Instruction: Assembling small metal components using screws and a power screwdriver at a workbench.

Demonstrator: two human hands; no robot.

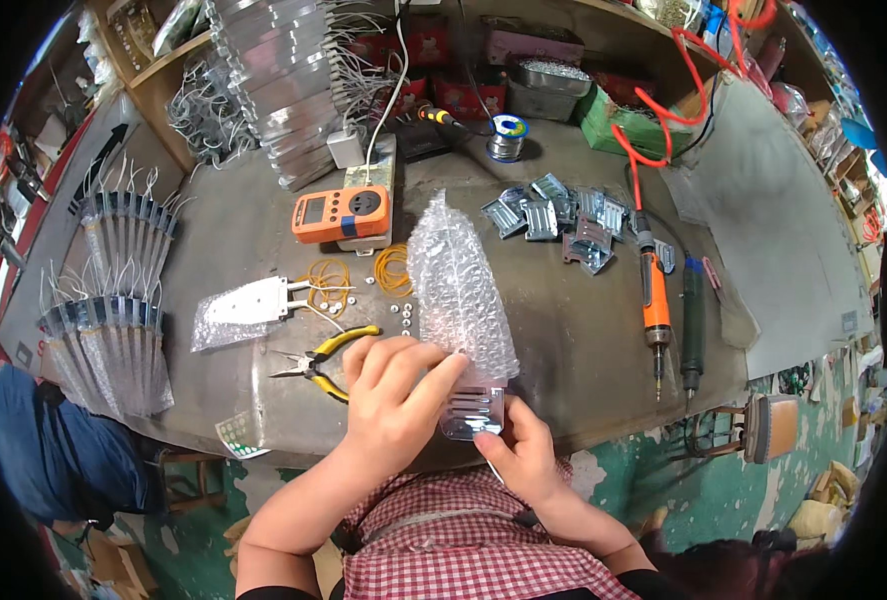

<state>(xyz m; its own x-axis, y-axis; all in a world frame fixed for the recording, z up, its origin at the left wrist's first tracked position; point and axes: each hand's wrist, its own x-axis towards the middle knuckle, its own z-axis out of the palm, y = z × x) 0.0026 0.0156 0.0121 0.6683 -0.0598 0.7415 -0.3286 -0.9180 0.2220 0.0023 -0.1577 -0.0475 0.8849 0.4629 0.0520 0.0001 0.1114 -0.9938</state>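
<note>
Near the table's front edge, a long bubble-wrap sleeve points away from me. From its near end sticks a shiny, slotted end piece; whatever else the sleeve covers is hidden. My left hand is closed at the sleeve's near left edge, its fingers bent over the wrap. With thumb and fingers, my right hand grips the near right corner of the slotted piece. A thin white wire end shows below that thumb. Yellow-handled pliers lie just left of my left hand.
Bubble-wrapped parts with wires stand in rows at left. A white wired part, rubber bands and an orange meter lie nearer. Loose slotted pieces are piled at right, beside an orange electric screwdriver on a red coiled cord.
</note>
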